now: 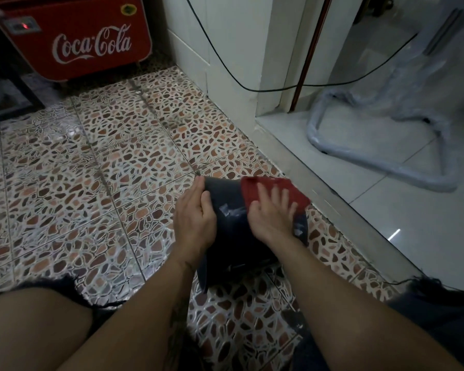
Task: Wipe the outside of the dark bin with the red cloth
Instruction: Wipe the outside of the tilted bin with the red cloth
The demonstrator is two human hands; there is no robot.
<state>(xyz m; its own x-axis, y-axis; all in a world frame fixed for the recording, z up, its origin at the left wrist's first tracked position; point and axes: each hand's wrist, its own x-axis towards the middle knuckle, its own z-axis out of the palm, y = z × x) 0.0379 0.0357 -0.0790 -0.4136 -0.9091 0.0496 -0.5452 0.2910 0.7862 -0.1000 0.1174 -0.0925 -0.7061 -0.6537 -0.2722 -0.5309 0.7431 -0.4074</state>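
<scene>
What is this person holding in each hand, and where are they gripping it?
The left hand grips the dark bin by its far left edge. The right hand presses the red cloth flat against the bin's side, rather than gripping it.

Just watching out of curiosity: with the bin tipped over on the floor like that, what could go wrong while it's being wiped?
1. The dark bin lies tilted on the patterned floor, steadied only by the left hand at its edge; a hard push might slide or roll it.
2. The right hand presses flat on the red cloth with no real grip, so the cloth could slip off.
3. White residue may smear rather than lift.
</scene>
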